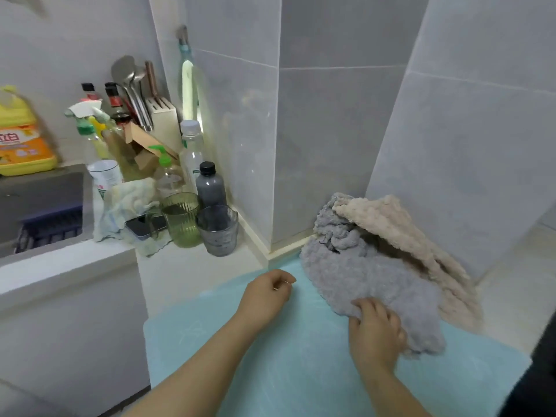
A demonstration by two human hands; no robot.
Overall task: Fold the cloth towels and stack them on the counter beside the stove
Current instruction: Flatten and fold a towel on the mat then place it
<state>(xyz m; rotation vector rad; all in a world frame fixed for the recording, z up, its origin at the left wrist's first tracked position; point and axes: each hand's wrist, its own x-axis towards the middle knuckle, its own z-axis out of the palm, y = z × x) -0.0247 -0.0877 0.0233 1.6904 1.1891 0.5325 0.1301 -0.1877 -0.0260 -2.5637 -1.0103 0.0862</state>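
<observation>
A crumpled grey towel (370, 278) lies on a light blue mat (270, 356) against the tiled wall corner. A beige towel (403, 233) is draped behind and over its right side. My right hand (376, 329) grips the near edge of the grey towel, fingers curled into the cloth. My left hand (267, 293) hovers over the mat to the left of the towels, fingers loosely curled and holding nothing.
Left of the mat stand a green glass (180, 219), a grey glass (218, 230), a dark bottle (210, 185), a phone (144, 225) on a pale rag (126, 206), spray bottles, a knife block (162, 118) and a yellow detergent jug (21, 136). The sink (42, 206) is far left.
</observation>
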